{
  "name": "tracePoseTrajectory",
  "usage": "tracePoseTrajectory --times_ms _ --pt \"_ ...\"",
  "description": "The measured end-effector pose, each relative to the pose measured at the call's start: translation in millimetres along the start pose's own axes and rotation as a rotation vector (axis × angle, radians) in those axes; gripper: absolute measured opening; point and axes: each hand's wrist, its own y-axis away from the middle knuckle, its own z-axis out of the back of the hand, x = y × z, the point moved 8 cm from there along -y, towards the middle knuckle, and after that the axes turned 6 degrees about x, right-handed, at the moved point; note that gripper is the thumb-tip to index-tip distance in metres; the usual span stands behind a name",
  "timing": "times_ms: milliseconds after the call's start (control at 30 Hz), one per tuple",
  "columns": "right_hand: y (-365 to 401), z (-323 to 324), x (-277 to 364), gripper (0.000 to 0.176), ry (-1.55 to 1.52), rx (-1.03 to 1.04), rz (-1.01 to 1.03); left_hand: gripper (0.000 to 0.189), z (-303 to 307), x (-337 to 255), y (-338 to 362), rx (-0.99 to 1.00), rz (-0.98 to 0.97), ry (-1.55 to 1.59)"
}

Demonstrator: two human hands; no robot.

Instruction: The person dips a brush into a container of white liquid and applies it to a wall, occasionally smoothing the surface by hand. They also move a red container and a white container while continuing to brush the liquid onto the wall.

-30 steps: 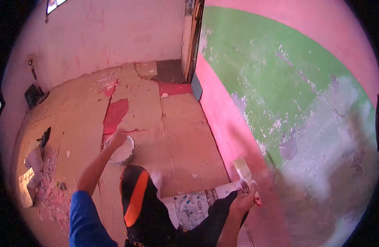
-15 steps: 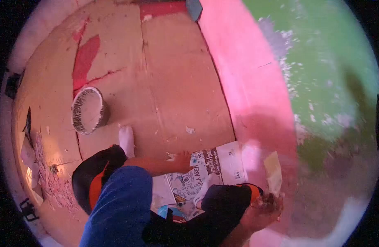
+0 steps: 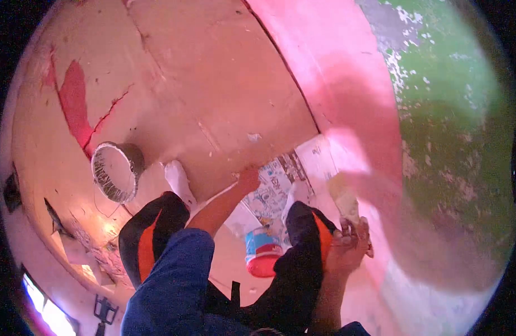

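My right hand (image 3: 349, 246) is closed around a flat pale tool with a yellowish end (image 3: 343, 196), held up beside the pink lower wall (image 3: 364, 120). Blur hides the tool's exact kind. Across from it, my left hand (image 3: 248, 180) is low at the edge of a flattened printed carton (image 3: 269, 187), its fingers stretched out, holding nothing I can see. A blue, white and red tub (image 3: 262, 252) stands between my legs, nearer to me than the carton.
A round bucket (image 3: 117, 172) with a crusted whitish rim stands at the left on the cardboard-covered floor (image 3: 213, 73). Green paint (image 3: 454, 151) flakes off the wall at the right. Torn scraps (image 3: 95, 246) lie at lower left, near a dark metal bracket (image 3: 104, 311).
My view has shifted and turned, so more of the tub shows. The carton and my left hand appear higher in view. My right hand still holds the pale tool, now higher and more upright.
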Motion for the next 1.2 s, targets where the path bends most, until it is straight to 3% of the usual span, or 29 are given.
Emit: tracePoseTrajectory --times_ms 67,167,233,333,367,467,500,567,600,667,700,767,867,967,1000,1067,1100,1133,1200 --pt "35.1 10.2 2.9 0.021 -0.043 -0.033 -0.010 0.069 10.2 -5.7 15.4 0.042 0.028 -0.031" --pt "121.4 43.6 26.4 0.025 -0.190 -0.229 0.142 0.068 14.3 -8.4 56.3 0.143 0.083 -0.097" --pt "180.3 57.2 56.9 0.028 0.435 -0.389 0.399 0.072 9.0 15.0 72.5 0.146 0.148 -0.077" --pt "248.7 61.8 67.7 0.030 1.517 -0.656 0.383 0.076 -11.3 53.1 95.8 0.097 0.174 -0.117" --pt "266.0 96.3 52.0 0.029 0.744 -0.717 0.324 0.076 -16.7 64.0 98.3 0.108 0.146 -0.148" --pt "307.7 136.5 5.1 0.030 0.895 -0.746 0.283 0.071 -8.6 69.0 97.5 0.025 0.093 -0.127" --pt "314.6 154.7 -19.5 0.030 0.287 -0.757 0.212 0.065 4.7 57.4 104.1 0.055 0.103 -0.077" --pt "310.6 125.1 -24.4 0.029 1.099 -0.698 0.239 0.060 3.7 49.0 103.1 0.092 0.106 -0.046" --pt "311.5 125.4 -27.8 0.029 1.087 -0.708 0.230 0.057 -3.0 49.7 98.5 0.068 0.090 0.050" --pt "340.9 157.1 -82.3 0.026 -0.352 -0.935 0.154 0.052 -17.2 64.6 99.2 0.030 0.070 0.216" --pt "340.4 162.6 -90.3 0.024 -0.484 -0.815 0.157 0.049 -19.2 71.5 101.6 0.013 0.056 0.295" --pt "355.3 186.5 -95.5 0.023 -0.501 -0.809 0.116 0.047 -18.8 79.5 113.5 -0.018 0.039 0.379" --pt "373.6 224.3 -87.4 0.019 -0.400 -0.896 0.069 0.048 5.0 95.1 106.5 -0.083 -0.112 0.068" --pt "389.2 252.5 -68.7 0.024 -0.378 -0.800 0.084 0.047 -24.6 215.1 29.1 0.357 -0.152 -0.938" --pt "395.1 280.2 -68.8 0.024 -0.397 -0.812 0.089 0.065 47.2 129.9 83.0 -0.055 0.088 -0.135" --pt "399.7 310.2 -69.6 0.022 -0.439 -0.819 0.051 0.061 56.3 155.8 70.1 -0.055 -0.087 -0.398" --pt "402.2 320.6 -68.5 0.023 -0.513 -0.893 0.018 0.057 87.4 121.5 93.4 -0.097 -0.062 -0.399" --pt "400.7 348.2 -75.1 0.023 -0.495 -0.911 0.032 0.055 70.8 122.7 95.7 -0.072 0.057 -0.404" --pt "401.7 378.4 -80.6 0.022 -0.506 -0.867 -0.024 0.058 62.6 216.6 41.6 -0.052 -0.134 -0.037"
